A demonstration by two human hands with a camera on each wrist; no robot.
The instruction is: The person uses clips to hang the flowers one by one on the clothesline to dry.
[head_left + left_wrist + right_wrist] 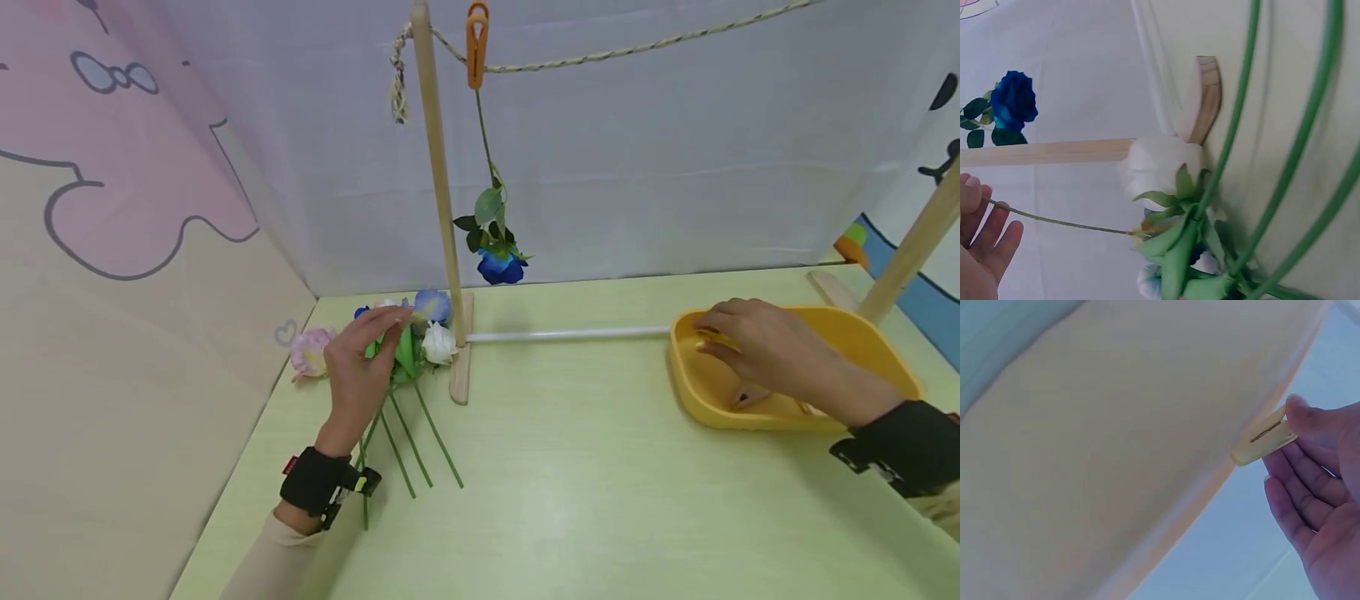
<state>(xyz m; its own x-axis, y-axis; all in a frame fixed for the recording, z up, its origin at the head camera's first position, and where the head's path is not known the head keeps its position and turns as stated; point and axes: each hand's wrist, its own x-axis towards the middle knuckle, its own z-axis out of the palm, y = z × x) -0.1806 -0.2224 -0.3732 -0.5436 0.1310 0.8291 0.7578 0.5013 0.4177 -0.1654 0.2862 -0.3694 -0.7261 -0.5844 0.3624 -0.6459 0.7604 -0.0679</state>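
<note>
Under the left hand (360, 367), a bunch of green-stemmed artificial flowers (408, 350) lay on the table, one thin stem (1060, 222) pinched at the fingertips; a neighbouring bloom could probably be dragged along. The right hand (757, 350), reached palm-down into the yellow plastic tray (693, 392), pinched a yellow clothespin (1266, 439), which might slip.

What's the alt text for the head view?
A person's left hand reaches into a bunch of artificial flowers on a green table, while the right hand reaches into a yellow tray. A blue rose hangs from an orange clothespin.
</note>
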